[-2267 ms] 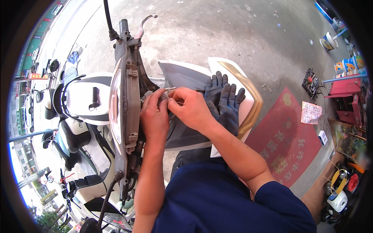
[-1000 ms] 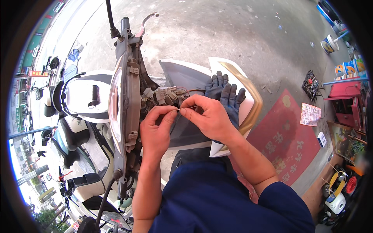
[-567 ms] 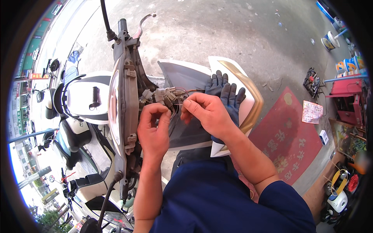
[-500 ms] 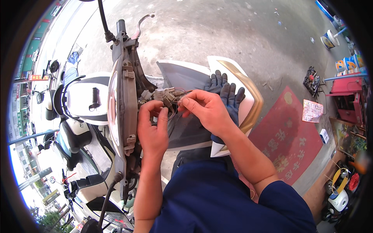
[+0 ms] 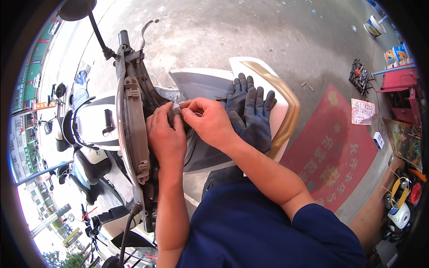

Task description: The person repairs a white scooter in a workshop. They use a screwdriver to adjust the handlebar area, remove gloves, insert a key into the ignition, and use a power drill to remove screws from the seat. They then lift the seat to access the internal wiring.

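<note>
My left hand point(image 5: 166, 136) is closed on a pale multi-pin connector point(image 5: 176, 108) beside the headlamp housing point(image 5: 136, 134) of a scooter. My right hand point(image 5: 211, 126) pinches a thin wire point(image 5: 198, 114) at that connector, its fingertips close to those of my left. The fingers hide much of what they hold. Just to the right, dark work gloves point(image 5: 257, 123) lie on detached grey, white and gold body panels point(image 5: 201, 82). Black cables hang below my hands.
Parked scooters point(image 5: 96, 120) stand at the left, beside a street. A handlebar and mirror stem point(image 5: 98, 35) rise at top left. On the right are a red mat point(image 5: 326, 147), a tool tray point(image 5: 357, 76), a red cabinet point(image 5: 400, 76), a bucket point(image 5: 373, 27) and a painted board point(image 5: 404, 138).
Both hands have moved up and left from among the loose wires and closed again at the connector, as about two seconds ago. The view has shifted slightly, putting the handlebar further left.
</note>
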A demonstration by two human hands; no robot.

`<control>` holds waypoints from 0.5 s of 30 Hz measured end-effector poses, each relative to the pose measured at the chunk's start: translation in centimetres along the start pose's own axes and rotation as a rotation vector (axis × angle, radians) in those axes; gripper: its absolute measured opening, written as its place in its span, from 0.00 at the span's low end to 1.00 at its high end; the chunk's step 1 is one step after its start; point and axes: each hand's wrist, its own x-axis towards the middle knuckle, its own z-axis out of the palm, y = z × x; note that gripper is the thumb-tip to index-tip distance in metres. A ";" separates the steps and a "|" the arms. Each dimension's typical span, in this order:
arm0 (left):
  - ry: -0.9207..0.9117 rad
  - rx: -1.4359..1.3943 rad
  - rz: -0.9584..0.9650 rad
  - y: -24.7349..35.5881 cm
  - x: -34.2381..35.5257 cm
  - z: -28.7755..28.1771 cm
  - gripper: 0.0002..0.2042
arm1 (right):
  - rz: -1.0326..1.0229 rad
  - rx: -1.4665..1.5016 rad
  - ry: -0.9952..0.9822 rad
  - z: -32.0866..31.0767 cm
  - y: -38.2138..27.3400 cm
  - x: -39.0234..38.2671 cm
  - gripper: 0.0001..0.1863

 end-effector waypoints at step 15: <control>-0.005 -0.079 -0.040 -0.5 -0.1 -0.1 0.11 | -0.024 0.060 0.027 0.5 0.7 -0.1 0.07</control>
